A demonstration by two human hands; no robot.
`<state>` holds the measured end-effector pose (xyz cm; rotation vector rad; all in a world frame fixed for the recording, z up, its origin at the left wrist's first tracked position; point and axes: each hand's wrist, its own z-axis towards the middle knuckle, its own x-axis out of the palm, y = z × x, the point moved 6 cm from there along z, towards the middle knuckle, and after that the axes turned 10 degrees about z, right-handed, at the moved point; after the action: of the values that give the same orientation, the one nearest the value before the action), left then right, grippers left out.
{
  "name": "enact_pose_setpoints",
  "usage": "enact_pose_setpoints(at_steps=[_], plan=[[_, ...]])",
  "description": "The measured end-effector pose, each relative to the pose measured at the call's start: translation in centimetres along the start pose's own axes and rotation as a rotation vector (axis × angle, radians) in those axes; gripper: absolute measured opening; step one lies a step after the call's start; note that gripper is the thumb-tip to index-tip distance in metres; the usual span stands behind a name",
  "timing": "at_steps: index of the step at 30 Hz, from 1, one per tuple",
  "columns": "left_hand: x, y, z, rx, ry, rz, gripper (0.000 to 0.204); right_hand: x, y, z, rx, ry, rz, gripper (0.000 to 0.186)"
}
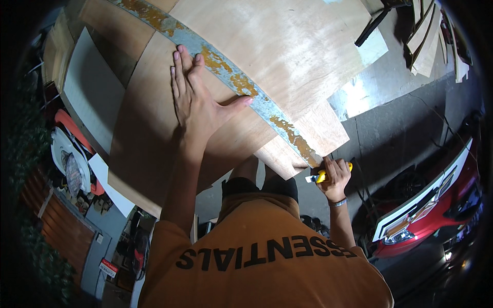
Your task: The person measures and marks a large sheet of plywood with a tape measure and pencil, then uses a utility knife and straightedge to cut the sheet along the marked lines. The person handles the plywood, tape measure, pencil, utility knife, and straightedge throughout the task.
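My left hand (192, 102) lies flat, fingers spread, on a large plywood sheet (154, 154). Its fingertips and thumb press against a long rusty metal straightedge (241, 84) that runs diagonally across the sheet. My right hand (335, 177) is closed around a yellow utility knife (319, 177) at the near end of the straightedge, right at the plywood's edge. The blade tip is hidden by my fingers. My orange shirt (267, 256) fills the lower middle of the view.
An orange and white circular saw (72, 159) lies at the left beside a white board (92, 97). Several cut wood panels (426, 36) lean at the top right. A red car (436, 205) stands at the right on the concrete floor (390, 128).
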<state>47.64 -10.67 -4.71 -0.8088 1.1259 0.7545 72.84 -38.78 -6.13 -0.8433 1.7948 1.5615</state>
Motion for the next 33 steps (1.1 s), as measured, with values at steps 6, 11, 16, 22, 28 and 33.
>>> enact_pose_setpoints(at_steps=[6, 11, 16, 22, 28, 33], plan=[[-0.2, 0.2, 0.0, -0.037, 0.027, -0.047, 0.116, -1.6, -1.2, -0.6, 0.224, 0.099, 0.129, 0.054], [-0.5, 0.2, -0.1, -0.107, 0.070, -0.030, 0.119, -7.7, -4.1, -2.2, 0.872, -0.164, 0.862, 0.047], [-0.8, -0.1, 0.1, -0.087, 0.025, 0.020, 0.125, -11.0, -0.4, 0.3, 0.671, -0.134, 1.127, 0.059], [-0.4, 0.1, -0.1, -0.094, 0.017, 0.040, 0.127, -8.8, 2.2, 2.6, 0.566, -0.040, 1.095, 0.045], [-0.4, 0.0, 0.0, -0.085, -0.002, 0.016, 0.126, -3.8, 4.2, 5.3, 0.102, 0.130, 0.294, 0.063], [-0.6, 0.0, 0.1, -0.106, 0.049, -0.010, 0.125, -0.2, 4.3, 5.0, 0.189, 0.164, 0.124, 0.088]])
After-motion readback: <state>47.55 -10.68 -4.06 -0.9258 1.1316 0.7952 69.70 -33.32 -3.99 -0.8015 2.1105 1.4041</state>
